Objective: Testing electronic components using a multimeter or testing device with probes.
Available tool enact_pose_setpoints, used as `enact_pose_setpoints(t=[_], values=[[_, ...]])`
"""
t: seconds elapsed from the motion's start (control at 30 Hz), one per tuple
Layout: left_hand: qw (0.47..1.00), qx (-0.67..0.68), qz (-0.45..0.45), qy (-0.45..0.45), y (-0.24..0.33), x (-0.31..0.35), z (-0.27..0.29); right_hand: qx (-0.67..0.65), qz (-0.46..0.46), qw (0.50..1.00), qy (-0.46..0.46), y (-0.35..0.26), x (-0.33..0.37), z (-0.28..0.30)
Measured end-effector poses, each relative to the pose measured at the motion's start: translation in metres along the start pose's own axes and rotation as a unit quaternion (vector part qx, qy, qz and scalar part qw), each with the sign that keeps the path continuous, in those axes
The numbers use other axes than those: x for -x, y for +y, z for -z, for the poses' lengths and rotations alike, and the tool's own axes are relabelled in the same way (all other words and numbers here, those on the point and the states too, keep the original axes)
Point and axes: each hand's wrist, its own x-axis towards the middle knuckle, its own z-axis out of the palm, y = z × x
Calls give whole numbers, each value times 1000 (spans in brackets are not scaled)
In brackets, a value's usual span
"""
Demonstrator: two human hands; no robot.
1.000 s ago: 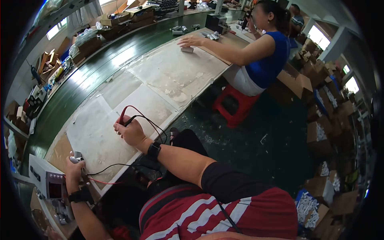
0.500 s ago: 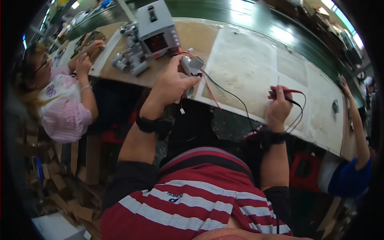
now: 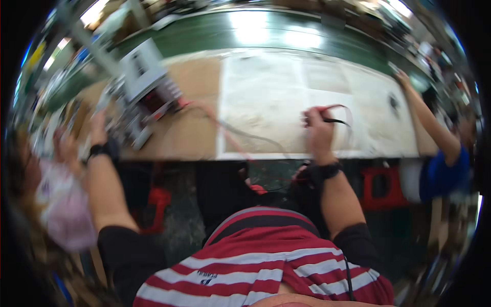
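My right hand is closed around a red and a black test probe above the pale sheet on the bench. Thin leads curve off from the probes. At the far left my left hand is smeared by motion, beside a heap of grey cylindrical parts. Whether its fingers hold anything does not show. Just right of that heap stands a white bench instrument with a red display and a top handle. Red and dark wires run from it across the bench.
A co-worker in pink and white sits at the left, their hands near mine. On the right another person's arm reaches over the bench end, near a small dark object. Red stools stand below. A green surface runs behind.
My left hand has gone left from the bench's middle to the heap; the grey part it held is no longer distinguishable. The view has shifted. My right hand still grips the probes.
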Motion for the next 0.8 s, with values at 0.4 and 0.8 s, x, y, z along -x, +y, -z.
enact_pose_setpoints(t=[0.4,0.8], values=[[872,130,466,-70,-110,-123,-37,39,18,999,-5,-10,3,4],[959,-172,212,-75,-113,-131,53,3,6,1000,-28,-12,3,-13]])
